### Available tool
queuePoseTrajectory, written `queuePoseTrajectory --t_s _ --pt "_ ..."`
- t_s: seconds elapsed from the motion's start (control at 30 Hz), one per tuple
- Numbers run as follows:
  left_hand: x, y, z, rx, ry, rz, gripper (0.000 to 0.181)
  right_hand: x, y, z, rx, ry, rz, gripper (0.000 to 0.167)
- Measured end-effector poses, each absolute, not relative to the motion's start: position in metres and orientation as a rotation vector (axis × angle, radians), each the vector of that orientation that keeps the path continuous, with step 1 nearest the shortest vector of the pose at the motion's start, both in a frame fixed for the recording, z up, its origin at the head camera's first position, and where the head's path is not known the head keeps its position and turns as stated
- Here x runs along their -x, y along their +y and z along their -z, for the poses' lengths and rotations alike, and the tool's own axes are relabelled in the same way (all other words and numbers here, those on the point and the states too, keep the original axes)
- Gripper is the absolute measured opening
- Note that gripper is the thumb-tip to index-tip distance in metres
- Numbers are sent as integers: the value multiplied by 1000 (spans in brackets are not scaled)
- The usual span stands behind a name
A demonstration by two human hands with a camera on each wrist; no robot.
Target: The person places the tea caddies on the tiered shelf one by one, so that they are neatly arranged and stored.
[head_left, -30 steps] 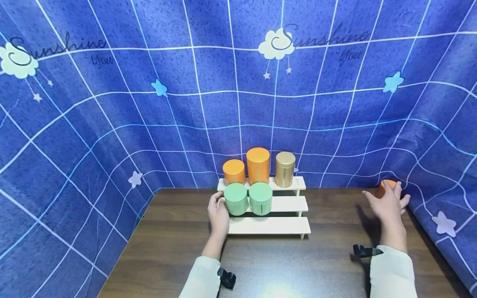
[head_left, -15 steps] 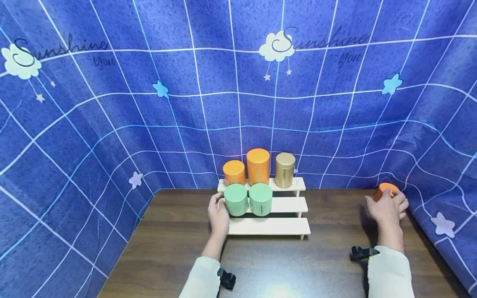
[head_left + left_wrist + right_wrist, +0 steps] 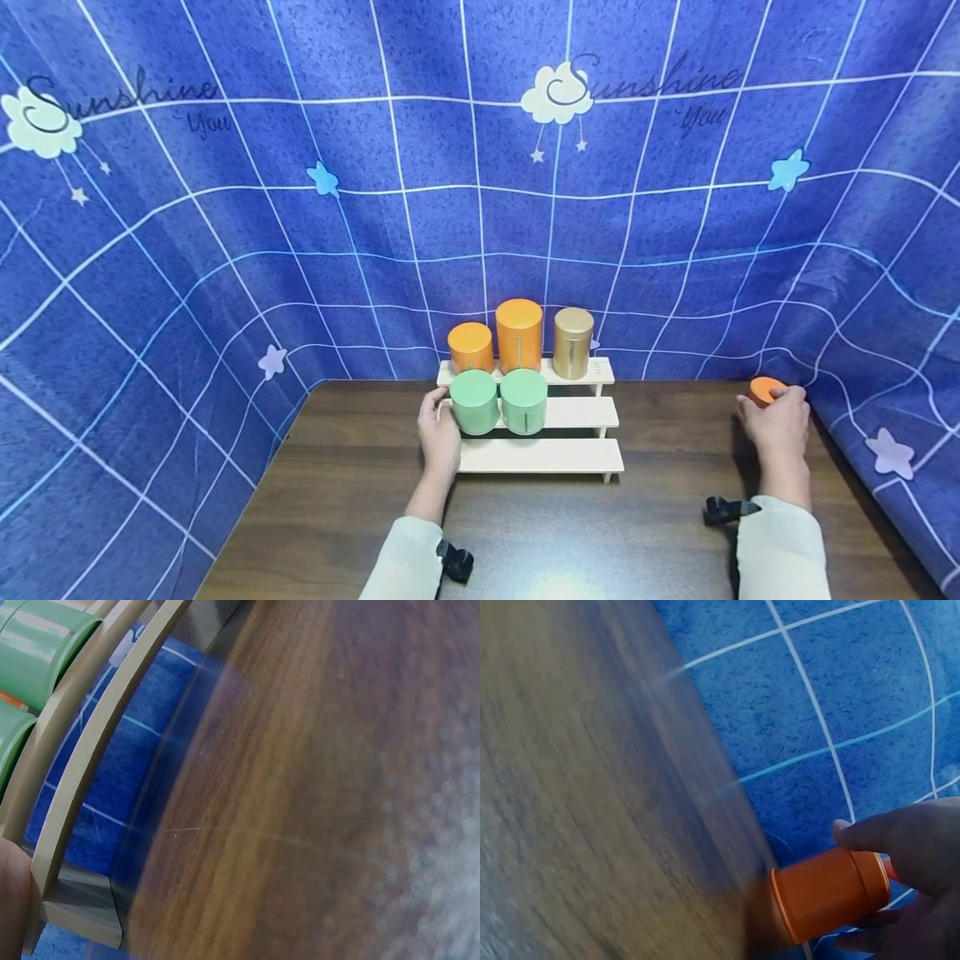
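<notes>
A white three-tier stand (image 3: 540, 455) is on the wooden table, and my left hand (image 3: 439, 435) holds its left end. In the left wrist view, a fingertip (image 3: 15, 889) touches the edge of one tier. Two green canisters (image 3: 475, 402) stand side by side on the middle tier, the left one close to my fingers. The top tier carries a short orange canister (image 3: 471, 346), a taller orange canister (image 3: 519, 335) and a gold canister (image 3: 573, 343). Far to the right, my right hand (image 3: 780, 427) grips a small orange canister (image 3: 829, 896) between thumb and fingers.
Blue cloth with white grid lines (image 3: 480, 217) hangs behind the table (image 3: 675, 467) and along both sides. The small canister is near the table's back right corner. Black camera straps (image 3: 455, 561) sit on both wrists.
My right hand has moved in around the small orange canister and its fingers have drawn together. The canister has shifted slightly left and nearer. My left hand and the stand stay put.
</notes>
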State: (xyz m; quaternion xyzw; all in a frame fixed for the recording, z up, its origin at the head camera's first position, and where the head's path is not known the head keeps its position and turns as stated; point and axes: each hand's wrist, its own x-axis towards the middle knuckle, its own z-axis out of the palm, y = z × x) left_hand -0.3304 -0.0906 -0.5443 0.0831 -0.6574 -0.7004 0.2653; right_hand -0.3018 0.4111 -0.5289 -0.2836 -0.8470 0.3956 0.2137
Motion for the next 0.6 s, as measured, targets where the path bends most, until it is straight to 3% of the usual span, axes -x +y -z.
queuePoseTrajectory --t_s 0.17,0.4,0.6 --pt "331 -88 544 -257 -1789 1869 28 302 410 530 759 -2316 -1094 57" --pt "328 -92 545 -210 -1785 1899 28 303 409 527 747 -2164 -1242 64" --pt "328 -94 545 -181 -1777 1916 27 301 406 509 771 -2062 -1406 37"
